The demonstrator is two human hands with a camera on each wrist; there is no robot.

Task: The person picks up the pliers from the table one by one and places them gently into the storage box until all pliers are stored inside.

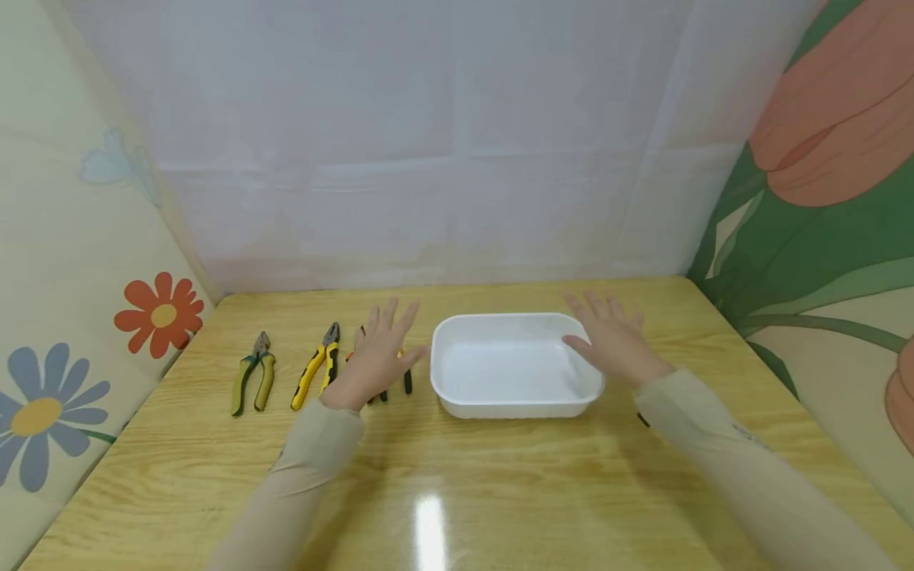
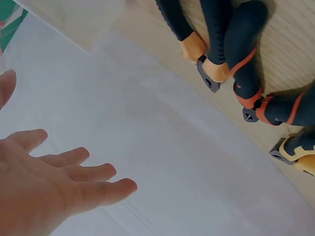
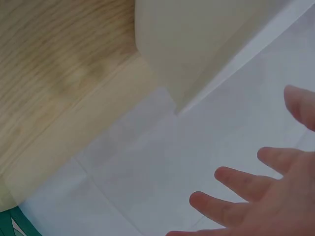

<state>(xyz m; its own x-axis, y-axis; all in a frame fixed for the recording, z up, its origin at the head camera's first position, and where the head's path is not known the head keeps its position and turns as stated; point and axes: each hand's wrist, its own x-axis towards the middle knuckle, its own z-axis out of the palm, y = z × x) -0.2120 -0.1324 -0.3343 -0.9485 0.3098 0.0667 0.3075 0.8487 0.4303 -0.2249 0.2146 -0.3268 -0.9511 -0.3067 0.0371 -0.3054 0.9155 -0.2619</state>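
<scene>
A white rectangular plastic tub [image 1: 517, 406] stands in the middle of the wooden table. Just left of it, my left hand [image 1: 373, 361] hovers with fingers spread, holding nothing. Beneath and behind that hand lie black-and-red pliers [image 2: 246, 56] and black-handled pliers with orange collars [image 2: 216, 39], both partly hidden in the head view. Further left are yellow-and-black pliers [image 1: 312, 373] and green-handled pliers [image 1: 264, 381], handles toward me. My right hand [image 1: 614, 342] is spread above the tub's right end, also holding nothing; its palm and straight fingers show in the right wrist view.
A small dark object [image 1: 643, 419] pokes out beside the right sleeve, mostly covered by it. White cloth [image 1: 457, 143] hangs behind the table's far edge. Flower-printed panels [image 1: 821, 238] flank both sides. Light glares off the table [image 1: 430, 527] near the front.
</scene>
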